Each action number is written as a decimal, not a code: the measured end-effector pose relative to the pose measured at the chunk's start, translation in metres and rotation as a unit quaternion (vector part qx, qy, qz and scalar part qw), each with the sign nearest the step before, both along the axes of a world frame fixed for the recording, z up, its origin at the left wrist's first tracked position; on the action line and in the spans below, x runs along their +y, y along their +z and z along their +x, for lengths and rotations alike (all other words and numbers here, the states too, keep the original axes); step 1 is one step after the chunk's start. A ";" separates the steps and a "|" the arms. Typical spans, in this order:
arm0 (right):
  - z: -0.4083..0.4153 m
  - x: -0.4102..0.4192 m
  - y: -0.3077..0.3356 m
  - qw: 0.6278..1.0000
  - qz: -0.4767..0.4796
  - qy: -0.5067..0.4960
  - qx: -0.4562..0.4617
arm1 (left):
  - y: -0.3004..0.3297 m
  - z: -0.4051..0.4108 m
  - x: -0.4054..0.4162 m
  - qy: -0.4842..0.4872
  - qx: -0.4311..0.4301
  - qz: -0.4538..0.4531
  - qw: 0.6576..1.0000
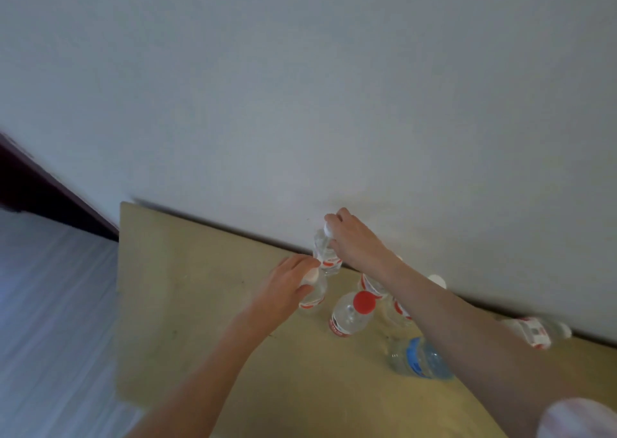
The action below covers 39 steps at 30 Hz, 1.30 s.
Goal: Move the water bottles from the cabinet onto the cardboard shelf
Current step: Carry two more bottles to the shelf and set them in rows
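Observation:
Several clear water bottles stand on a tan flat surface (207,320) against a white wall. My right hand (354,240) grips the white cap and neck of an upright bottle (325,254) with a red-and-white label, close to the wall. My left hand (287,284) grips the white cap of a second bottle (314,295) just in front of it. A red-capped bottle (354,314) stands to the right. Another red-labelled bottle (399,310) is partly hidden behind my right forearm. A blue-labelled bottle (417,359) sits nearer me.
One more red-labelled bottle (534,332) lies blurred at the far right by the wall. The surface's left edge drops to a pale floor (50,304). A dark brown door frame (40,187) runs along the left.

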State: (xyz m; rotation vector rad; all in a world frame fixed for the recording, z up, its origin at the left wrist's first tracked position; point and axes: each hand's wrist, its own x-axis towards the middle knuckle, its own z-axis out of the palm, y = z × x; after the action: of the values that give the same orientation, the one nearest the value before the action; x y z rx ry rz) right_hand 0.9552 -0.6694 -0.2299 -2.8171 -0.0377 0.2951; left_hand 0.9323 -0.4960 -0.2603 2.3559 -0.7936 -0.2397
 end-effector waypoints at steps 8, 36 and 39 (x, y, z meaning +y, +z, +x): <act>-0.004 0.020 0.003 1.000 -0.014 0.006 0.011 | 0.009 -0.001 0.030 0.051 0.050 -0.013 0.997; -0.301 0.196 0.057 0.865 0.111 -0.464 -0.156 | 0.053 -0.096 0.130 -0.292 0.027 -0.073 0.953; -0.371 0.217 0.061 0.819 0.109 -0.530 -0.191 | 0.061 -0.151 0.115 -0.365 0.032 -0.076 0.927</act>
State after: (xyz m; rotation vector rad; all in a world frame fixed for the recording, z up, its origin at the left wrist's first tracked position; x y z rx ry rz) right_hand 0.5838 -0.4525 -0.1685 -2.1774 1.2562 -0.4975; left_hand 0.7813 -0.3808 -0.1993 1.8052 -1.5699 -0.5369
